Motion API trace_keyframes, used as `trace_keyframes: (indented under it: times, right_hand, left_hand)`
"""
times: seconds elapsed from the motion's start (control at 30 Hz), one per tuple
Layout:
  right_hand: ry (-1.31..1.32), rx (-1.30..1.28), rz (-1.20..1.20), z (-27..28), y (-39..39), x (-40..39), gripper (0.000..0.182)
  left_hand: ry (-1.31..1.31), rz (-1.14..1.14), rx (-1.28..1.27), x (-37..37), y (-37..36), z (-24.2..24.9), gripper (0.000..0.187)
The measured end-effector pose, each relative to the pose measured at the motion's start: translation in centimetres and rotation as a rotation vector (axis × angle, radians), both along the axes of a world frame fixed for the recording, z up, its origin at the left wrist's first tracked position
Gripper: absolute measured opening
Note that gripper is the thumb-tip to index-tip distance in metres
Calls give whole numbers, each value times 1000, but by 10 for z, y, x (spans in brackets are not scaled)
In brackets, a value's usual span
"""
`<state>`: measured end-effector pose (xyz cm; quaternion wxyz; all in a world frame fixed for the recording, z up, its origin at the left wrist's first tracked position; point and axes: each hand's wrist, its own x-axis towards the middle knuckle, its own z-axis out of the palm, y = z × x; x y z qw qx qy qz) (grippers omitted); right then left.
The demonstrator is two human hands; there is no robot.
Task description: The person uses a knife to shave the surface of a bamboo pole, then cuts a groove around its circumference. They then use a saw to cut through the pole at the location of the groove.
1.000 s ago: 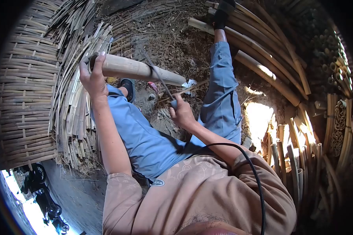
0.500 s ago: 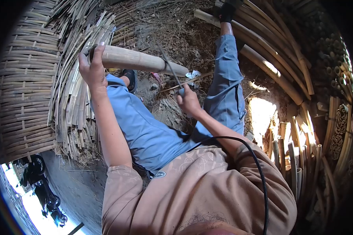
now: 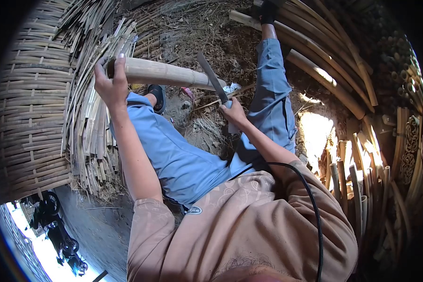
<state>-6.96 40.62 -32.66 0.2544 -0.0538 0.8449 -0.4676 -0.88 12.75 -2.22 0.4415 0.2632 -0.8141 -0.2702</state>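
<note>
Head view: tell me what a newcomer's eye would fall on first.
Probably the thick bamboo at upper centre-left, its left end gripped by the left hand, and the knife in the right hand, its blade crossing the other end in view. After that, the bright sunlit patch right of the blue trousers, and the woven panel filling the left side.

Mostly shade, moderately lit. Ground patch [image 3: 316, 132] at right sunlit, overexposed. White glare around the motorbikes [image 3: 56, 235], lower left; they read near-black. Corners vignetted black. Fisheye distortion bows the woven panel [image 3: 35, 105].
</note>
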Motion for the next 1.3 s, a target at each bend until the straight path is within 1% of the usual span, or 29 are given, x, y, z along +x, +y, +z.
trace_keyframes:
  times: [0.07, 0.17, 0.2, 0.23, 0.27, 0.3, 0.33, 0.37, 0.43, 0.47, 0.53, 0.57, 0.6, 0.63, 0.7, 0.73, 0.83, 0.87, 0.9, 0.93, 0.97, 1.0, 1.07, 1.1, 1.13, 1.2, 1.23, 1.27, 1.3]
  right_hand:
    - [-221, -15, -34, -35, 1, -6, 44]
    - [-477, -42, -148, -49, -7, -6, 32]
    - [-627, -144, -249, -15, -15, 2, 31]
    - [-663, -271, -271, 12, -26, 9, 28]
    - [-653, -450, -261, 9, -41, 19, 26]
    - [-652, -584, -209, 54, -47, 28, 25]
    - [-662, -706, -77, 75, -53, 30, 27]
    - [-569, -625, -25, 114, -51, 31, 28]
    - [-530, -609, 74, 146, -43, 24, 30]
    - [-532, -595, 44, 134, -42, 21, 30]
    - [-538, -569, -16, 79, -45, 15, 29]
    - [-529, -446, -100, 54, -47, 15, 27]
    - [-564, -410, -148, 31, -47, 13, 26]
    - [-602, -371, -197, 18, -46, 10, 26]
    - [-529, -425, -71, 29, -54, 3, 26]
    - [-501, -449, -13, 38, -54, 6, 25]
    - [-507, -487, 77, 115, -46, 0, 40]
    - [-372, -410, 97, 116, -51, -5, 48]
    - [-185, -360, 102, 115, -50, -7, 48]
    - [-2, -306, 107, 112, -45, -7, 49]
    - [173, -246, 111, 121, -39, -6, 49]
    - [183, -263, 93, 126, -35, -5, 52]
    - [170, -310, 174, 120, -25, -16, 51]
    - [169, -339, 214, 117, -22, -24, 50]
    - [186, -309, 208, 113, -22, -29, 41]
    - [201, -178, 177, 112, -19, -35, 37]
    - [209, -113, 154, 111, -18, -38, 35]
    - [241, -123, 166, 114, -18, -38, 29]
    - [264, -135, 173, 117, -19, -37, 28]
  left_hand:
    - [-61, -92, 65, 7, -8, 2, 54]
    - [-65, -182, 132, 1, -11, 4, 47]
    - [-61, -199, 156, 1, -10, 3, 45]
    - [-58, -212, 183, 2, -8, 1, 42]
    - [-74, -163, 146, -2, 4, 7, 45]
    - [-73, -182, 109, -5, 0, 4, 48]
    - [-70, -194, 136, -6, 2, 6, 48]
    - [-62, -206, 161, -7, 5, 7, 48]
    - [-9, -156, 171, -8, -1, -1, 48]
    - [23, -136, 169, -9, -5, -3, 49]
    - [-27, -130, 180, -8, -11, -1, 51]
    - [-55, -125, 189, -6, -12, -1, 52]
    - [-123, -89, 121, -4, -8, 2, 51]
    - [-126, -96, 74, -5, -6, 2, 49]
    - [-136, -109, -18, -7, -5, 0, 46]
    - [-89, -132, 30, -5, -1, -2, 43]
    - [76, -222, 127, -9, 5, -1, 38]
    - [126, -262, 134, -10, 8, -2, 36]
    - [174, -298, 142, -10, 8, -1, 35]
    - [275, -337, 145, -12, 12, -5, 28]
    - [292, -372, 118, -11, 13, -1, 27]
    - [303, -406, 98, -9, 16, 3, 26]
    - [288, -457, 103, -8, 16, 4, 27]
    - [231, -493, 232, -9, 12, 1, 28]
    - [173, -530, 357, -12, 6, -5, 30]
    - [76, -610, 568, -10, 3, 2, 33]
    - [78, -578, 498, -8, -5, 3, 33]
    - [141, -510, 688, -8, -8, 4, 34]
    - [199, -432, 883, -9, -9, 2, 37]
